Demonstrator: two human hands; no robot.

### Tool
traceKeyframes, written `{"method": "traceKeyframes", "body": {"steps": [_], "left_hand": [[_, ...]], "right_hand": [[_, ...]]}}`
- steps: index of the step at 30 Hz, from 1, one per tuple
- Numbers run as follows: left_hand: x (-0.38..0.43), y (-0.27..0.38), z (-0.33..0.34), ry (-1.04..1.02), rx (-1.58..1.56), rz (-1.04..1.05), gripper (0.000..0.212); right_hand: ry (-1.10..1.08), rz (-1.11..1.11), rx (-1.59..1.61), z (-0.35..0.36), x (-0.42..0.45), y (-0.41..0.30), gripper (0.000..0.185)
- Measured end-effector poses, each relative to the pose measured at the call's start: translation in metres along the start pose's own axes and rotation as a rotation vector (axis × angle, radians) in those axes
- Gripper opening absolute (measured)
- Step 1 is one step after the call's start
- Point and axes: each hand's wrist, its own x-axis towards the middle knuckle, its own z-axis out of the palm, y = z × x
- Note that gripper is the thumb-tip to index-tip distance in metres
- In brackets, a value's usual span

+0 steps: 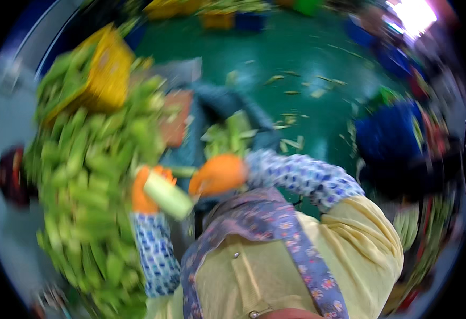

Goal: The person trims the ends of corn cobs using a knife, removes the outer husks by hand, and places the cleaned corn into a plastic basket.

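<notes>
My left hand (143, 193), in an orange glove, grips a pale green corn ear (168, 195) that slants down towards my apron. My right hand (219, 175), also gloved in orange, has its fingers curled in front of my waist. Blur hides whether anything is inside it. A light green stalk-like strip (183, 172) lies between the two hands, close to the right one's fingers. Beside my left arm rises a large heap of green corn in husks (85, 199). Just beyond my right hand are green husk pieces (233, 133) on blue-grey cloth or sheeting (257, 119).
A yellow crate (109, 75) of corn tilts on the heap's far end. Near it is a reddish-brown board or block (177, 119). Husk scraps (293, 119) litter the green floor (257, 52). A blue container or bag (388, 127) stands at right; more crates (217, 20) line the far side.
</notes>
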Motion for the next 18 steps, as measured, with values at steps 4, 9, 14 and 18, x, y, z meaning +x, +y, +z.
{"method": "traceKeyframes", "body": {"steps": [4, 9, 14, 18], "left_hand": [[-0.041, -0.003, -0.033, 0.369, 0.442, 0.030, 0.034], [-0.077, -0.066, -0.113, 0.939, 1.394, -0.027, 0.065], [-0.097, -0.109, -0.112, 1.207, 1.732, 0.161, 0.083], [-0.094, -0.111, -0.101, 1.080, 1.777, 0.504, 0.071]], "right_hand": [[0.435, 0.202, 0.620, -0.053, 0.013, 0.062, 0.035], [0.536, 0.326, -0.362, 0.005, 0.033, 0.200, 0.054], [0.539, -0.047, -0.345, 0.035, 0.091, 0.102, 0.045], [0.204, -0.061, -0.114, 0.086, 0.201, 0.058, 0.048]]}}
